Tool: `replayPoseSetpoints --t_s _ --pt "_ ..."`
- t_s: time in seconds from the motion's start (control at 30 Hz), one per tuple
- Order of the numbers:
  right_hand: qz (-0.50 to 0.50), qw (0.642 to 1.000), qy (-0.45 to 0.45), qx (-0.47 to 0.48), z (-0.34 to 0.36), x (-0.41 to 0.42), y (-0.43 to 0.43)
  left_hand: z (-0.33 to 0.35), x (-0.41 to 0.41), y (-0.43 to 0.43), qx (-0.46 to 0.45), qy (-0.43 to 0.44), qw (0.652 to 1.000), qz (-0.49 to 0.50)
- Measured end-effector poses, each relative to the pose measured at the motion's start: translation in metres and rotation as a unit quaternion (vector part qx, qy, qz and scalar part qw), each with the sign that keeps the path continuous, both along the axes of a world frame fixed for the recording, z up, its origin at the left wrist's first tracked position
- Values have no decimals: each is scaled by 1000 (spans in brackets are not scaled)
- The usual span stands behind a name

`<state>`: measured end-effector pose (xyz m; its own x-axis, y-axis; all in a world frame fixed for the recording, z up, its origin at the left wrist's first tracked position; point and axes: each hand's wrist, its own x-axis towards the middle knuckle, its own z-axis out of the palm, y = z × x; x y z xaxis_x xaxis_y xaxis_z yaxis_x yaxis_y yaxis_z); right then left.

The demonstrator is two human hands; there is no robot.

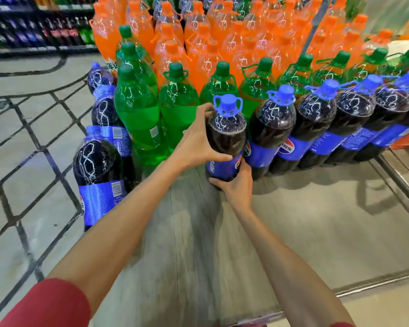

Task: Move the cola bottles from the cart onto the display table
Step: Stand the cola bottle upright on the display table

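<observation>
1. Dark cola in clear plastic under a blue cap: a large cola bottle [225, 135], held upright at the left end of the front row on the wood-grain worktop [293, 220], just beside the next of the cola row [316, 119] and in front of the green bottles [177, 107].
2. Left hand [196, 145] wrapped round the shoulder and upper body, thumb lying across the front above the label; grip closed firmly on the bottle.
3. Right hand [235, 187] cupped round the lower body at the bottom edge of the blue label [222, 165], fingers curled toward the base; grip likewise closed on the same bottle.
4. Base hidden behind the right hand: possibly resting on the wood already, possibly a little above it.
5. Handling, as a judgement: full and large, so heavy. Smooth plastic and glossy label, likely slippery. Walls stiff from the fizz, yet tall and easy to tip.
6. Best taken low with one hand for the weight and high with the other for steadying, much as now. Carry loop [227, 105] at the cap a fair alternative for a one-handed lift.
7. Next, probably: set square, nudged against its neighbour, label outward, then both hands released.
8. Elsewhere: orange bottles [198, 31] massed behind the green, more cola along the left side, tiled floor [33, 173] beyond.
</observation>
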<state>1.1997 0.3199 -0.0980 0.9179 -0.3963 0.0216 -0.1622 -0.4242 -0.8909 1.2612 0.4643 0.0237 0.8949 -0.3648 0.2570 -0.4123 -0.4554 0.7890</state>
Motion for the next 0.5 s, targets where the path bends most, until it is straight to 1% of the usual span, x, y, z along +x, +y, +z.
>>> replayPoseSetpoints --t_s 0.13,0.3,0.37,0.5 --pt "-22 999 14 -35 -5 2 4 -6 6 -6 -11 4 1000 -3" --pt "-70 990 48 -111 -4 -1 8 -11 11 -9 12 -27 1000 -8" --pt "-78 990 47 -106 -5 -2 10 -12 11 -9 20 -35 999 -3" --pt "-95 993 31 -64 -8 -4 14 -12 9 -9 28 -46 999 1"
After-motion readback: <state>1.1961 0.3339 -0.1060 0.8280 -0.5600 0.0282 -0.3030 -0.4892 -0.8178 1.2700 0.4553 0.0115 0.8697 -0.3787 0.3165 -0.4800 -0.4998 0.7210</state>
